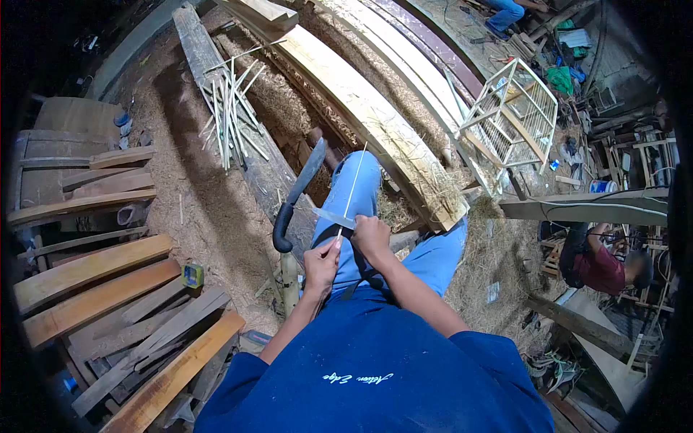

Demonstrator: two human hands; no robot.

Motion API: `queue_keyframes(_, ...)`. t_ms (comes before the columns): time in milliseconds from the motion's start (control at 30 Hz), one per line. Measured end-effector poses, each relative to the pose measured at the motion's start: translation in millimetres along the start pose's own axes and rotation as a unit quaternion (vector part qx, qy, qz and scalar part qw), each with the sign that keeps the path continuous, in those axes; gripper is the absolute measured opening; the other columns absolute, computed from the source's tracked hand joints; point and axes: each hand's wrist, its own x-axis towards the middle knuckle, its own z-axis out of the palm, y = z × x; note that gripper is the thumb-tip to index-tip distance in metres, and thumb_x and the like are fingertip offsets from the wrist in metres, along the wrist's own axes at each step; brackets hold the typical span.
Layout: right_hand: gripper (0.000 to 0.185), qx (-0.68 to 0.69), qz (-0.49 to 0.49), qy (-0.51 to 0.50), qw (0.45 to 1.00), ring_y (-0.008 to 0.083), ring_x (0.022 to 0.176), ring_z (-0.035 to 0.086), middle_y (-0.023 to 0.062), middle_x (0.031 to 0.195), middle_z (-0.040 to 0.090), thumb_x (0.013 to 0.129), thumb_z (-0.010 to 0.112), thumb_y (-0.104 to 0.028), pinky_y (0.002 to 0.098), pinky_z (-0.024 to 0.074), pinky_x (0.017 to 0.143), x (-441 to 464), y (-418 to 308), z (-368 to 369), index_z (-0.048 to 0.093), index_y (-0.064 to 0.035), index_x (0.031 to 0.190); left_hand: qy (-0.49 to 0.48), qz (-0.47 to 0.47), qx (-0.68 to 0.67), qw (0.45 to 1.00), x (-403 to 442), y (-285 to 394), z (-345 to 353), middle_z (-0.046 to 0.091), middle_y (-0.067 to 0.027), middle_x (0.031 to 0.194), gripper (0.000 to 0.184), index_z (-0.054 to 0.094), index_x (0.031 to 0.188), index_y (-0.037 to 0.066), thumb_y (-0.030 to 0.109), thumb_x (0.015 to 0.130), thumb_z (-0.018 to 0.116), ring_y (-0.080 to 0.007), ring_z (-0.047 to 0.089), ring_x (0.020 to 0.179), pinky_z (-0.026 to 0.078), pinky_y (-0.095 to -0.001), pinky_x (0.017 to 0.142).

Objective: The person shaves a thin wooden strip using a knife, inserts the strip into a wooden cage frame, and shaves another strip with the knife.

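My left hand is closed in a pinch on the lower end of a thin pale stick, which runs up over my jeans-covered knee. My right hand is closed round a knife, whose short blade points left and crosses the stick just above my left fingers. The knife's handle is hidden in my fist. Left of my knee a large machete with a black handle rests on a weathered plank. A pile of thin split sticks lies further up that plank.
Thick pale beams run past my knees. A wooden-framed cage stands at the upper right. Boards and a yellow-black tape measure are on the left. A person in a red shirt is at the right; another's jeans show at the top.
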Motion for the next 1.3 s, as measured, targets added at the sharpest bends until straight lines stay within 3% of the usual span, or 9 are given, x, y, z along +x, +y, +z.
queue_keyframes(233,0.008,0.0,0.014,0.002,1.0,0.0398,0.073,0.069,0.0209,0.075,0.067,0.077,0.062,-0.013,0.0518,0.055,0.067,-1.7,-3.8,0.2,0.067,-0.0077,0.08,0.003,-0.01,-0.009,1.0,-22.1,-0.2,-14.0,0.05,0.0059,0.062,0.024,0.072,0.112,0.003,0.019,0.096,0.065,-0.0019,0.037,0.048,0.027,-0.0203,0.042)
queue_keyframes(300,0.008,0.002,0.024,0.003,1.0,0.0401,0.073,0.068,0.0213,0.075,0.067,0.077,0.061,-0.014,0.0522,0.0547,0.067,5.5,-2.9,-3.0,0.067,-0.0076,0.08,0.015,-0.016,0.075,0.997,-43.0,1.1,-21.8,0.05,0.0056,0.061,0.024,0.072,0.114,0.003,0.019,0.097,0.064,-0.002,0.038,0.047,0.028,-0.0207,0.042)
queue_keyframes(500,0.014,0.015,0.115,-0.03,0.993,0.0406,0.089,0.068,0.023,0.089,0.069,0.081,0.063,-0.017,0.0518,0.0539,0.077,14.4,10.6,-9.7,0.068,-0.0045,0.081,-0.002,-0.003,0.103,0.995,-77.9,-8.2,-61.8,0.051,0.0049,0.06,0.024,0.072,0.112,0.001,0.017,0.096,0.064,-0.0027,0.04,0.049,0.031,-0.021,0.044)
queue_keyframes(567,0.013,0.016,0.112,-0.007,0.994,0.0412,0.084,0.068,0.023,0.085,0.069,0.077,0.067,-0.017,0.0524,0.0542,0.075,11.6,9.9,-4.0,0.068,-0.0047,0.081,-0.016,-0.046,0.038,0.998,-87.8,-3.3,-67.8,0.05,0.0047,0.059,0.024,0.071,0.113,0.001,0.017,0.098,0.062,-0.0025,0.038,0.046,0.028,-0.0209,0.042)
queue_keyframes(833,0.014,0.004,-0.001,-0.041,0.999,0.0424,0.078,0.068,0.0248,0.079,0.068,0.071,0.067,-0.014,0.0525,0.0554,0.07,0.1,-1.5,-25.8,0.068,-0.0034,0.08,-0.098,-0.004,0.056,0.994,-7.0,0.6,-18.2,0.051,0.0045,0.06,0.03,0.067,0.12,0.001,0.022,0.101,0.057,-0.0025,0.038,0.043,0.028,-0.0192,0.04)
queue_keyframes(1033,0.014,0.002,-0.021,-0.064,0.998,0.0421,0.074,0.068,0.0234,0.075,0.067,0.068,0.072,-0.013,0.0513,0.0555,0.069,-2.4,8.6,-20.7,0.068,-0.0043,0.079,-0.051,0.034,0.107,0.992,4.0,-2.2,2.3,0.052,0.005,0.06,0.027,0.072,0.109,0.0,0.022,0.099,0.06,-0.0022,0.04,0.048,0.03,-0.0207,0.044)
queue_keyframes(1233,0.01,0.006,0.002,-0.035,0.999,0.0405,0.074,0.068,0.021,0.074,0.067,0.073,0.068,-0.012,0.0516,0.0547,0.067,-8.8,0.9,-9.6,0.068,-0.0053,0.08,-0.046,0.05,0.106,0.992,-3.9,-11.1,-10.5,0.052,0.0059,0.06,0.025,0.072,0.109,0.001,0.021,0.098,0.06,-0.0016,0.04,0.05,0.029,-0.0211,0.044)
queue_keyframes(1300,0.01,-0.018,-0.005,-0.034,0.999,0.0377,0.073,0.07,0.0198,0.074,0.068,0.082,0.06,-0.011,0.0497,0.0561,0.065,-11.0,-1.8,-10.0,0.068,-0.0061,0.081,-0.045,0.053,0.106,0.992,-8.1,-11.2,-15.7,0.051,0.0061,0.06,0.025,0.072,0.109,0.001,0.02,0.098,0.06,-0.0015,0.039,0.05,0.029,-0.0212,0.044)
